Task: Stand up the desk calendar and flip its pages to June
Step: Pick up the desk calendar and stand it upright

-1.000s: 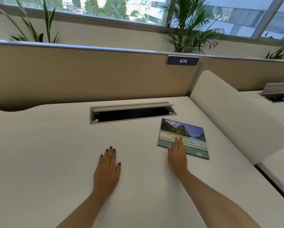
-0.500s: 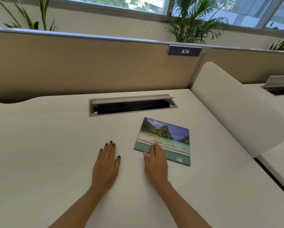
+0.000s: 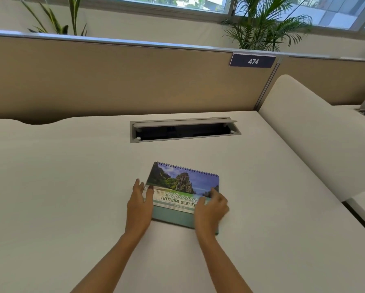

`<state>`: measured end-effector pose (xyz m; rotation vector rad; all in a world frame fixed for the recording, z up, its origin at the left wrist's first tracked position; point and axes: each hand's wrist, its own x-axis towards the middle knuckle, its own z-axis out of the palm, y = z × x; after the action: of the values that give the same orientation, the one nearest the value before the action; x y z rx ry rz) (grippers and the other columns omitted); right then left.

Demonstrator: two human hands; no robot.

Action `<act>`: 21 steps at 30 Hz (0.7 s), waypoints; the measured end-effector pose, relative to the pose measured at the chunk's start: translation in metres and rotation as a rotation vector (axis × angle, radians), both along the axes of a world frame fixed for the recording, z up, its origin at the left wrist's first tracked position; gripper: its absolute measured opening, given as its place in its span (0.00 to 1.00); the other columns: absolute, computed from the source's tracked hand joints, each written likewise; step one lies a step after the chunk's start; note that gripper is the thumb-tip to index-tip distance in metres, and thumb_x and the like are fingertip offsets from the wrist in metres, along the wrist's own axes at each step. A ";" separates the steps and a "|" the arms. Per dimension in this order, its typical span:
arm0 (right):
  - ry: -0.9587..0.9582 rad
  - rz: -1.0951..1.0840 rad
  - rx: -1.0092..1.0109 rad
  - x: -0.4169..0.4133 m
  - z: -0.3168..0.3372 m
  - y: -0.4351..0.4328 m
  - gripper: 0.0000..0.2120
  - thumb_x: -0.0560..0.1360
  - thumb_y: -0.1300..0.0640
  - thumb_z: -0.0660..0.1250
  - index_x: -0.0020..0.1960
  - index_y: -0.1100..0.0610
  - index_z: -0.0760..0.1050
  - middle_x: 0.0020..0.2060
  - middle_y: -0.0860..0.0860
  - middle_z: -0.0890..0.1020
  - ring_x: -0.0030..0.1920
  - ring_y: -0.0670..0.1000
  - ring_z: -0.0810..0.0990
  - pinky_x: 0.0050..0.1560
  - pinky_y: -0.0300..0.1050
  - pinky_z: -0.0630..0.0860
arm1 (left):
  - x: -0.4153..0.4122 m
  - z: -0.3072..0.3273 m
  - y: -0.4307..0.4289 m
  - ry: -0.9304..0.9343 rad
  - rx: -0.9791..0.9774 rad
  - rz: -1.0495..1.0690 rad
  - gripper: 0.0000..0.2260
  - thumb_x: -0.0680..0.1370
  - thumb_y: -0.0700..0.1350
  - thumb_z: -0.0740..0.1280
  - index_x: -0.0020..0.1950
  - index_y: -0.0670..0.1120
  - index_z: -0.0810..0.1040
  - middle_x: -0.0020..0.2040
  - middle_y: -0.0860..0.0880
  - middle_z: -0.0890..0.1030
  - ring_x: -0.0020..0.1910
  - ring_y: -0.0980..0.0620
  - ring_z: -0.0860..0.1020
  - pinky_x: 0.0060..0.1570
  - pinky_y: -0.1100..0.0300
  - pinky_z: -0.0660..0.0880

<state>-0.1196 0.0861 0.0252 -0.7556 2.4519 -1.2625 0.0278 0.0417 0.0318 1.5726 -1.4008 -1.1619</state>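
A spiral-bound desk calendar with a glossy cover photo of green cliffs and sea (image 3: 182, 188) lies flat on a pale, matte white desk (image 3: 71, 176), just in front of the long grey metal cable hatch (image 3: 184, 129) set into the desktop, its wire binding toward the hatch. A person's left hand (image 3: 139, 205) presses against the calendar's left edge, fingers extended and thumb on the cover. The right hand (image 3: 210, 210) curls over the calendar's lower right corner, fingers bent; whether it actually grips the cover cannot be told. Beyond the hatch, a tan fabric partition (image 3: 114, 81) carries a dark blue plate reading 474 (image 3: 252, 60).
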 end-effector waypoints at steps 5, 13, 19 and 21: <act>-0.200 -0.060 0.199 -0.022 0.017 -0.005 0.24 0.76 0.57 0.61 0.70 0.64 0.62 0.66 0.63 0.67 0.66 0.63 0.64 0.65 0.54 0.63 | 0.002 0.014 0.001 0.087 0.173 0.078 0.25 0.81 0.55 0.54 0.76 0.48 0.57 0.72 0.44 0.71 0.69 0.44 0.69 0.68 0.51 0.64; -0.385 -0.042 0.197 -0.027 0.015 -0.018 0.26 0.65 0.44 0.55 0.51 0.63 0.73 0.50 0.62 0.79 0.50 0.62 0.78 0.51 0.56 0.78 | 0.025 0.029 -0.008 0.361 0.310 0.262 0.27 0.75 0.64 0.55 0.68 0.51 0.69 0.62 0.49 0.76 0.57 0.48 0.77 0.63 0.48 0.70; -0.568 0.040 -0.041 -0.013 0.051 -0.017 0.13 0.75 0.53 0.59 0.38 0.60 0.73 0.34 0.56 0.79 0.33 0.55 0.77 0.33 0.43 0.70 | 0.050 0.062 -0.004 0.549 0.296 0.283 0.13 0.79 0.52 0.54 0.49 0.46 0.74 0.35 0.49 0.80 0.33 0.49 0.77 0.36 0.57 0.70; -0.585 0.121 -0.140 -0.005 0.058 -0.018 0.11 0.75 0.50 0.61 0.49 0.59 0.73 0.40 0.55 0.81 0.36 0.54 0.79 0.34 0.44 0.72 | 0.059 0.071 -0.004 0.559 0.238 0.296 0.14 0.79 0.49 0.53 0.42 0.44 0.73 0.24 0.53 0.80 0.24 0.55 0.78 0.35 0.57 0.67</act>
<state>-0.1245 0.0678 0.0830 -0.4681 1.8414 -1.3803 0.0867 0.0374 0.1026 1.3956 -0.6643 -1.4706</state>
